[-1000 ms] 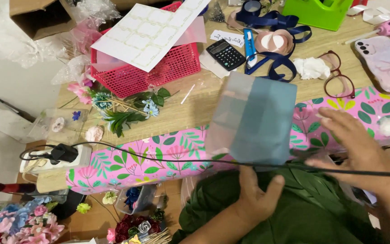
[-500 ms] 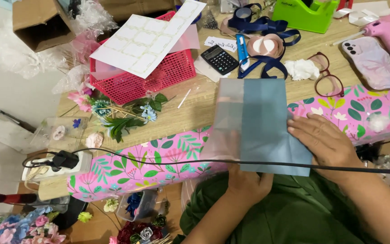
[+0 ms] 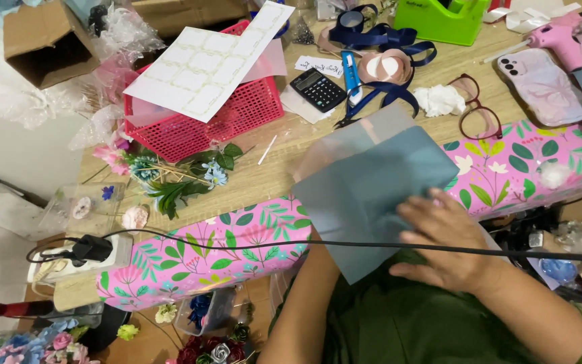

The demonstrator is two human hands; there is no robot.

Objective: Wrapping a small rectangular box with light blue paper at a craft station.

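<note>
The person is at the desk (image 3: 264,182), handling a blue-grey sheet (image 3: 378,195) with a clear, translucent layer showing along its upper edge. The sheet lies over the near edge of the desk, partly across a long box wrapped in pink floral paper (image 3: 203,253), and hangs toward the lap.

The right hand (image 3: 449,239) rests flat on the sheet's lower right part, fingers spread, pressing rather than gripping. The left hand is hidden under the sheet; only the forearm rising to it shows, so I cannot tell whether it grips or merely supports.

A black cable (image 3: 439,248) crosses in front of the sheet and over the right hand, running to a white power strip (image 3: 79,256) at the left.

Further back stand a red basket (image 3: 217,118) with a white label sheet (image 3: 210,57) on top, a calculator (image 3: 318,89), red-rimmed glasses (image 3: 479,111), a phone (image 3: 540,84) and a green tape dispenser (image 3: 442,20).

Judgement: the step in hand appears to be positioning or smoothing the sheet. The next move calls for keeping it flat and free of the cable.
</note>
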